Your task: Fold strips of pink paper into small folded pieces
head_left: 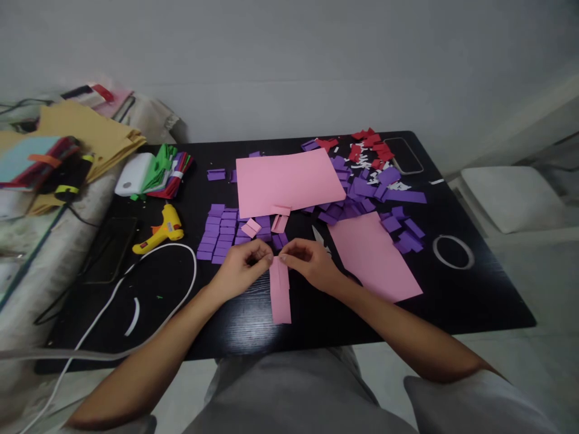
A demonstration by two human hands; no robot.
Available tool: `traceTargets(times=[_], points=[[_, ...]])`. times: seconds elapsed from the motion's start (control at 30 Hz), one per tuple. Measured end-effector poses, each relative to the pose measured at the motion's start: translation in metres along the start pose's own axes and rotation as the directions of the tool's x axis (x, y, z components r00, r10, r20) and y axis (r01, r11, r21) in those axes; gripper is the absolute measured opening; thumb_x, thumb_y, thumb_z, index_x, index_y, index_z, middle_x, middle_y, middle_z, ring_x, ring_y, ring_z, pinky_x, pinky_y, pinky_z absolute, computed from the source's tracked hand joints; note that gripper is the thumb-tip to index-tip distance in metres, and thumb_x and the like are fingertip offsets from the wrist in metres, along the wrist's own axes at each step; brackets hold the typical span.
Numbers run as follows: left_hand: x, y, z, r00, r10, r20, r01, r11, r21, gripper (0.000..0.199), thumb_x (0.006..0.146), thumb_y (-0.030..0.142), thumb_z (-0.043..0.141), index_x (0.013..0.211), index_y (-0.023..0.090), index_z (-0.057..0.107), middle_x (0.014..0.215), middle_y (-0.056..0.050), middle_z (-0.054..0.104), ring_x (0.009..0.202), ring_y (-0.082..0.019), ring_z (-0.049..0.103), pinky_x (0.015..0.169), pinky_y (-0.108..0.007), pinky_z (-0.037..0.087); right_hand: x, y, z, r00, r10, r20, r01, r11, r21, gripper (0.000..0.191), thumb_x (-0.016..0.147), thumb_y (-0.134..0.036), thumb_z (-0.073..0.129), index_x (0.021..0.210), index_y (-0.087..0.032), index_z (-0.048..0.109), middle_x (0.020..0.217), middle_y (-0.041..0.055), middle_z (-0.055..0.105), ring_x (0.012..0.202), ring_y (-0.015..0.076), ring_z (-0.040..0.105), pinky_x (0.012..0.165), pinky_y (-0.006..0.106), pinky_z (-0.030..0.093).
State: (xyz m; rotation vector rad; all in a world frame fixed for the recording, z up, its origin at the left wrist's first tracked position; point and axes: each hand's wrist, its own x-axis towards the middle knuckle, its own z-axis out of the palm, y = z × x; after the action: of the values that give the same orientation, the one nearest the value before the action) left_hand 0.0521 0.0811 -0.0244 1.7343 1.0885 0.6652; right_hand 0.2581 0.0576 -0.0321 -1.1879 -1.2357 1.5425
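A pink paper strip (280,295) hangs toward me between my hands, with a lengthwise line or slit showing along it. My left hand (246,265) pinches its top left corner, and my right hand (310,262) pinches the top right corner. Just beyond the fingertips lie small folded pink paper pieces (251,227). Rows of folded purple paper pieces (217,232) spread out past my left hand. Partly under my right hand are scissors (319,235), their handles mostly hidden by the wrist.
A large pink sheet (289,181) lies at the back and a cut pink sheet (375,259) at the right. Purple and red pieces (373,141) are heaped beyond. At left are a yellow glue gun (163,230), a white cable (194,271) and a phone (108,250). A tape ring (453,252) lies far right.
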Motion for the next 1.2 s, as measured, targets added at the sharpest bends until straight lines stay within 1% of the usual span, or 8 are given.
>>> traceTargets(times=[0.13, 0.33, 0.57, 0.67, 0.77, 0.9, 1.07, 1.2], points=[[0.001, 0.001, -0.001, 1.0, 0.008, 0.012, -0.008, 1.0, 0.003, 0.016, 0.092, 0.029, 0.061, 0.082, 0.017, 0.065, 0.069, 0.003, 0.059, 0.064, -0.012, 0.054, 0.06, -0.024, 0.04, 0.001, 0.001, -0.002, 0.999, 0.028, 0.028, -0.028, 1.0, -0.006, 0.016, 0.082, -0.034, 0.073, 0.081, -0.018, 0.07, 0.074, -0.0007, 0.067, 0.068, 0.0138, 0.063, 0.071, 0.03, 0.052], [-0.001, 0.001, 0.001, 0.998, -0.005, 0.066, 0.007, 1.0, -0.022, 0.016, 0.093, 0.031, 0.063, 0.086, 0.017, 0.066, 0.07, 0.003, 0.061, 0.064, -0.011, 0.053, 0.059, -0.023, 0.04, 0.001, 0.005, 0.001, 0.999, -0.02, 0.033, 0.022, 0.997, -0.072, 0.016, 0.082, -0.033, 0.07, 0.081, -0.018, 0.07, 0.074, -0.0006, 0.067, 0.066, 0.013, 0.06, 0.068, 0.029, 0.049], [-0.002, 0.002, 0.001, 0.988, 0.012, 0.153, 0.003, 0.995, -0.098, 0.015, 0.093, 0.029, 0.063, 0.085, 0.016, 0.067, 0.072, 0.002, 0.06, 0.065, -0.011, 0.051, 0.059, -0.023, 0.039, -0.001, 0.0, -0.005, 0.991, -0.036, 0.128, 0.053, 0.991, -0.126, 0.007, 0.078, -0.025, 0.068, 0.078, -0.018, 0.068, 0.07, -0.0022, 0.064, 0.063, 0.0112, 0.057, 0.063, 0.026, 0.046], [0.0, 0.002, -0.001, 0.992, -0.009, 0.129, 0.024, 0.993, -0.112, 0.017, 0.091, 0.032, 0.064, 0.085, 0.016, 0.067, 0.072, 0.001, 0.06, 0.064, -0.011, 0.051, 0.058, -0.023, 0.038, 0.002, -0.002, -0.012, 0.991, -0.018, 0.133, 0.038, 0.988, -0.152, 0.005, 0.078, -0.023, 0.068, 0.077, -0.018, 0.068, 0.069, -0.0014, 0.066, 0.063, 0.0119, 0.059, 0.062, 0.025, 0.047], [0.003, -0.001, -0.005, 0.997, -0.033, 0.07, 0.041, 0.993, -0.111, 0.02, 0.091, 0.034, 0.065, 0.083, 0.016, 0.067, 0.07, 0.001, 0.059, 0.062, -0.011, 0.05, 0.058, -0.023, 0.037, 0.006, -0.003, -0.017, 0.996, 0.0, 0.087, 0.008, 0.996, -0.093, 0.005, 0.076, -0.023, 0.068, 0.075, -0.018, 0.066, 0.067, -0.001, 0.069, 0.062, 0.0131, 0.063, 0.064, 0.027, 0.051], [0.003, -0.002, -0.005, 0.998, -0.024, 0.051, 0.03, 0.992, -0.12, 0.022, 0.092, 0.037, 0.066, 0.084, 0.016, 0.068, 0.07, 0.001, 0.059, 0.063, -0.012, 0.051, 0.059, -0.023, 0.039, 0.005, -0.004, -0.013, 0.998, -0.015, 0.065, 0.017, 0.999, -0.031, 0.015, 0.081, -0.032, 0.073, 0.082, -0.018, 0.068, 0.071, 0.0003, 0.07, 0.067, 0.0142, 0.066, 0.07, 0.03, 0.053], [0.0, 0.001, -0.002, 0.998, -0.023, 0.051, 0.029, 0.993, -0.112, 0.022, 0.093, 0.037, 0.065, 0.086, 0.016, 0.069, 0.071, 0.001, 0.061, 0.065, -0.012, 0.054, 0.061, -0.024, 0.041, 0.001, -0.003, -0.004, 0.995, -0.043, 0.085, 0.049, 0.996, -0.075, 0.018, 0.083, -0.035, 0.074, 0.082, -0.018, 0.07, 0.073, -0.0009, 0.067, 0.066, 0.0125, 0.06, 0.066, 0.027, 0.049], [0.001, 0.003, -0.005, 0.998, -0.024, 0.06, 0.029, 0.996, -0.087, 0.022, 0.092, 0.036, 0.065, 0.085, 0.016, 0.068, 0.07, 0.001, 0.061, 0.063, -0.012, 0.053, 0.06, -0.024, 0.04, 0.001, -0.004, -0.005, 0.996, -0.049, 0.069, 0.056, 0.994, -0.096, 0.016, 0.083, -0.033, 0.073, 0.079, -0.018, 0.07, 0.07, -0.0018, 0.065, 0.063, 0.0117, 0.057, 0.063, 0.026, 0.046]])
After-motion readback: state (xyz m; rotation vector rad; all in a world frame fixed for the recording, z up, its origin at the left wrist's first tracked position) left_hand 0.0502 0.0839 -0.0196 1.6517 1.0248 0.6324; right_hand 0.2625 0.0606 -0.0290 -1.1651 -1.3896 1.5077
